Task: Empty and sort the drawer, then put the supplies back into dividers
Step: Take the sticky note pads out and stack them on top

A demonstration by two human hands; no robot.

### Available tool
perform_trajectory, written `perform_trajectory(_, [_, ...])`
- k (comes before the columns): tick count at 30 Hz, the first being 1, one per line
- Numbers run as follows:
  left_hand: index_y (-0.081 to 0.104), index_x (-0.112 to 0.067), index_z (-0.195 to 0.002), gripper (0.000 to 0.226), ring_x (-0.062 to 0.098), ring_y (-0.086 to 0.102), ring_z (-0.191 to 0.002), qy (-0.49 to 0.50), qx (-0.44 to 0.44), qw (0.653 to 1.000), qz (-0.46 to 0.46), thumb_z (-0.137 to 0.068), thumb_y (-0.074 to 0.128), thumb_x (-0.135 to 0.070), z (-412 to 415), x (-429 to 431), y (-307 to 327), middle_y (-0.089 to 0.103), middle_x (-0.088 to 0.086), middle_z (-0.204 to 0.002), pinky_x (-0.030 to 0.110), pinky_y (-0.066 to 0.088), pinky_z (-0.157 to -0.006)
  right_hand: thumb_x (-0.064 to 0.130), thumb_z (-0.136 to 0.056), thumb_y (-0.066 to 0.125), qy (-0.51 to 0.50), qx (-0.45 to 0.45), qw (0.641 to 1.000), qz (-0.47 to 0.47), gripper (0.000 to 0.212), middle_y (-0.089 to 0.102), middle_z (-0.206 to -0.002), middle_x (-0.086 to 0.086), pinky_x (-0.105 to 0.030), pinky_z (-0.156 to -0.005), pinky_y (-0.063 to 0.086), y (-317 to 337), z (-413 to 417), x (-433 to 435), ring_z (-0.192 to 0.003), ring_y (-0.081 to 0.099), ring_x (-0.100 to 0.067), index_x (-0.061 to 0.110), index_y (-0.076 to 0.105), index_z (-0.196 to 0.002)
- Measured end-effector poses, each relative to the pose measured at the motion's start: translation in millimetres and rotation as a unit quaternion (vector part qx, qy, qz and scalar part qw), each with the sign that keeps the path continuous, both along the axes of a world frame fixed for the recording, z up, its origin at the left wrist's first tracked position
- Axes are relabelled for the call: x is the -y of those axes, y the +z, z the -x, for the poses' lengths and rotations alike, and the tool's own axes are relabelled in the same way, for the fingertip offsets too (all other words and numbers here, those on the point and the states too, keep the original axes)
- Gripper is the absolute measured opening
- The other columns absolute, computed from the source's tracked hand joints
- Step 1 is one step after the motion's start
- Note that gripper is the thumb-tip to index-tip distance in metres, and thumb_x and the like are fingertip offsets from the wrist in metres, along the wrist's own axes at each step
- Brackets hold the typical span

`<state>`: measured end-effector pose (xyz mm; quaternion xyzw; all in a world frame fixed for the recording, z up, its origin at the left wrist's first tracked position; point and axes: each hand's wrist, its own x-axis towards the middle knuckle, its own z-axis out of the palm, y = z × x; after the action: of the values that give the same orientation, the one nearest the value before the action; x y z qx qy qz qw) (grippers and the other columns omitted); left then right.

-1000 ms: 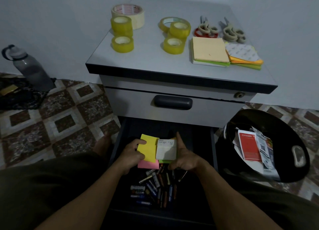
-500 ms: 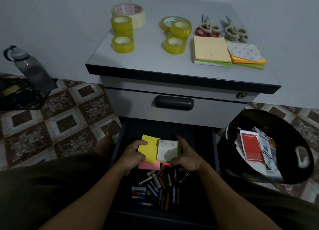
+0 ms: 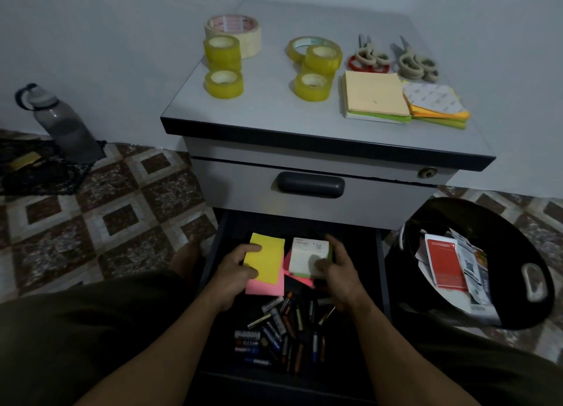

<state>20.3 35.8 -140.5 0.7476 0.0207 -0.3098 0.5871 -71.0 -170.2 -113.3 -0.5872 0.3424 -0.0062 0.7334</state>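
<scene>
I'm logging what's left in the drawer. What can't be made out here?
Head view only.
Batteries: dim, overlapping, uncountable.
Pink pad: mostly under the yellow pad and left hand.
Print on the white pad: too small; right hand covers its corner.
Back of the drawer: in shadow beneath the cabinet front.

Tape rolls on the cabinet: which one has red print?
The big cream roll at the back left, behind the stacked yellow rolls. Its core shows red print; the rest are plain yellowish.

Open dark drawer [image 3: 377,253], yellow pad [image 3: 268,259] over pink, white pad [image 3: 306,255], loose batteries [image 3: 283,332] in front
</scene>
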Motion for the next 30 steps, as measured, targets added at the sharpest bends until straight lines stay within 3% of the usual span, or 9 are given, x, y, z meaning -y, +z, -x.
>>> perform_trajectory(3, [0.065,-0.039,-0.110,0.064,0.025,0.059,-0.087,0.000,0.010,1.000,0.008,-0.079,0.056,0.017,-2,0,5,0.065,0.023,-0.116,0.035,0.047,-0.078,-0.002,-0.094,0.051,-0.023,-0.003,0.999,-0.038,0.059,0.061,-0.125,-0.011,-0.039,-0.064,0.056,2,1,0,-0.099,0.067,-0.034,0.037,0.046,-0.138])
perform_trajectory(7, [0.065,-0.041,-0.110,0.067,0.025,0.057,-0.084,0.011,0.007,0.999,0.030,-0.081,0.054,0.018,-3,0,10,0.065,0.020,-0.107,0.037,0.047,-0.076,-0.003,-0.094,0.047,-0.005,-0.005,0.996,-0.084,0.053,0.059,-0.122,-0.009,-0.053,-0.069,0.059,9,11,-3,-0.101,0.065,-0.037,0.032,0.049,-0.134])
perform_trajectory(11, [0.070,-0.049,-0.102,0.067,0.025,0.058,-0.083,0.007,-0.006,1.000,0.027,-0.081,0.055,0.013,1,1,16,0.064,0.014,-0.101,0.039,0.048,-0.075,-0.001,-0.096,0.049,-0.008,0.005,0.997,-0.075,0.045,0.061,-0.121,-0.011,-0.038,-0.058,0.056,18,18,-7,-0.096,0.066,-0.032,0.029,0.051,-0.130])
perform_trajectory(14, [0.069,-0.044,-0.106,0.063,0.026,0.060,-0.086,-0.005,-0.010,1.000,0.024,-0.083,0.054,0.012,10,3,25,0.066,0.012,-0.107,0.039,0.050,-0.075,0.003,-0.096,0.053,0.008,0.007,0.998,-0.055,0.045,0.063,-0.119,-0.012,-0.031,-0.051,0.047,26,24,-10,-0.090,0.065,-0.031,0.033,0.050,-0.130])
perform_trajectory(18, [0.065,-0.034,-0.114,0.058,0.020,0.055,-0.072,0.017,0.012,1.000,0.007,-0.085,0.051,0.014,21,1,41,0.062,0.008,-0.087,0.031,0.044,-0.068,0.005,-0.095,0.057,-0.001,0.019,0.998,-0.051,0.046,0.064,-0.117,-0.017,-0.032,-0.051,0.044,38,33,-12,-0.079,0.066,-0.030,0.024,0.047,-0.135])
perform_trajectory(22, [0.062,-0.039,-0.108,0.059,0.022,0.056,-0.076,0.047,0.038,0.998,0.009,-0.084,0.050,0.013,30,-7,59,0.063,0.011,-0.095,0.032,0.044,-0.068,-0.001,-0.095,0.054,-0.022,0.054,0.996,-0.074,0.041,0.070,-0.102,-0.016,-0.038,-0.059,0.047,55,42,-9,-0.071,0.069,-0.031,0.015,0.053,-0.133])
perform_trajectory(25, [0.062,-0.038,-0.110,0.058,0.022,0.060,-0.082,0.030,0.046,0.998,0.023,-0.084,0.050,0.013,37,-5,73,0.065,0.010,-0.104,0.033,0.047,-0.069,-0.005,-0.095,0.050,-0.023,0.079,0.993,-0.079,0.043,0.074,-0.101,-0.013,-0.045,-0.068,0.049,66,48,-12,-0.082,0.072,-0.035,0.016,0.054,-0.132])
perform_trajectory(30, [0.063,-0.037,-0.113,0.058,0.025,0.060,-0.087,0.001,0.045,0.998,0.042,-0.083,0.051,0.011,49,0,87,0.063,0.011,-0.109,0.035,0.048,-0.071,-0.006,-0.094,0.049,-0.038,0.095,0.991,-0.082,0.055,0.066,-0.121,-0.013,-0.040,-0.068,0.058,75,55,-23,-0.101,0.069,-0.035,0.019,0.047,-0.143])
